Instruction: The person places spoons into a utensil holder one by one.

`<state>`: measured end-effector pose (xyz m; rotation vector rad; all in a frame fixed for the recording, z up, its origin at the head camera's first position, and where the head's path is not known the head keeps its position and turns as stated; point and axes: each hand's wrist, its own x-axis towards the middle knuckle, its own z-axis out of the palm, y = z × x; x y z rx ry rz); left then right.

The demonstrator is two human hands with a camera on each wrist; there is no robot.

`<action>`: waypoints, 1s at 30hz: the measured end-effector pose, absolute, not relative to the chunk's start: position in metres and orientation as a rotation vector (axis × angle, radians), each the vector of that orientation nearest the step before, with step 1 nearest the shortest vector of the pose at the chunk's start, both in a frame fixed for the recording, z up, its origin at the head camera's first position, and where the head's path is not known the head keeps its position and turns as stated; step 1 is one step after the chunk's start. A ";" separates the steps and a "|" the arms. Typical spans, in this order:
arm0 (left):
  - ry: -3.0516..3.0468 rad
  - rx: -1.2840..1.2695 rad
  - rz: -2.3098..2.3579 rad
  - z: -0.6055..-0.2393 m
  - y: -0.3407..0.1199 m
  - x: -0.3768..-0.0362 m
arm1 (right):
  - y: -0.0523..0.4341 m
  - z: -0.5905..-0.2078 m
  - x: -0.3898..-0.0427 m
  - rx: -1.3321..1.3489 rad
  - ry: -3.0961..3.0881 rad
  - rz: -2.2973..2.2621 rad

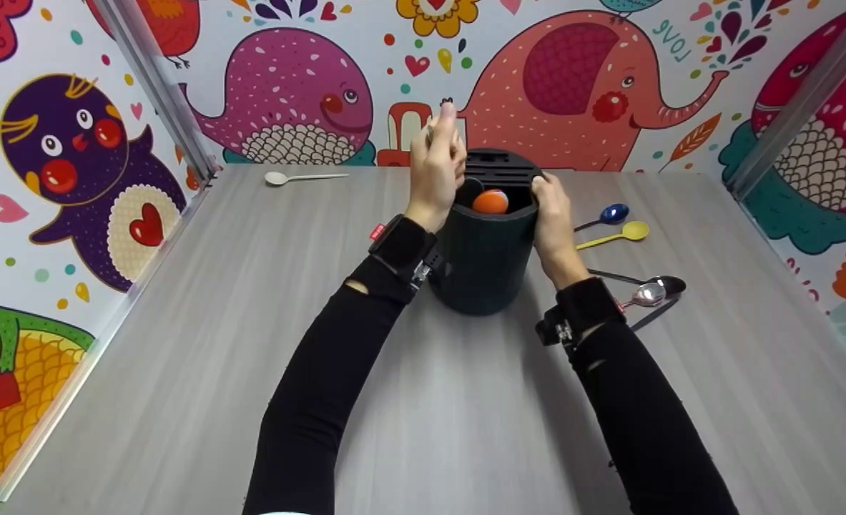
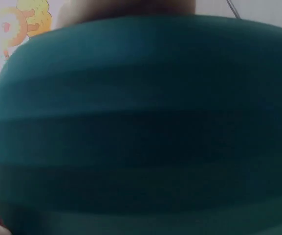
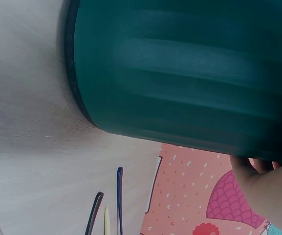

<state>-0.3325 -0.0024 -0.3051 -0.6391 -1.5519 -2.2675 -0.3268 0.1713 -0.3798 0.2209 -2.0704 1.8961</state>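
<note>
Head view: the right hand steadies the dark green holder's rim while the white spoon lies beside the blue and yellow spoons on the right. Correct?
Not quite. In the head view the white spoon lies alone at the table's far left; the right hand does grip the holder near the blue spoon and yellow spoon.

Staged recording booth: cartoon-animal wall panels [image 1: 301,93], bare grey tabletop [image 1: 465,400].

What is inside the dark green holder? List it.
Inside the dark green holder: an orange spoon bowl near the rim. Its handle and anything deeper are hidden by the wall.
</note>
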 end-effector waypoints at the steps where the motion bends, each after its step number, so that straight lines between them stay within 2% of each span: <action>1: -1.560 -0.634 -2.261 -0.306 -0.002 -0.333 | 0.171 -0.380 -0.326 0.221 -2.076 1.892; 7: -1.647 -0.554 -2.140 -0.312 -0.003 -0.338 | 0.172 -0.379 -0.326 0.223 -2.068 1.903; 20: -2.211 -0.490 -1.375 -0.336 -0.008 -0.345 | 0.171 -0.382 -0.327 0.218 -2.064 1.906; 30: -2.323 -0.555 -1.349 -0.339 -0.012 -0.345 | 0.170 -0.379 -0.327 0.197 -2.077 1.874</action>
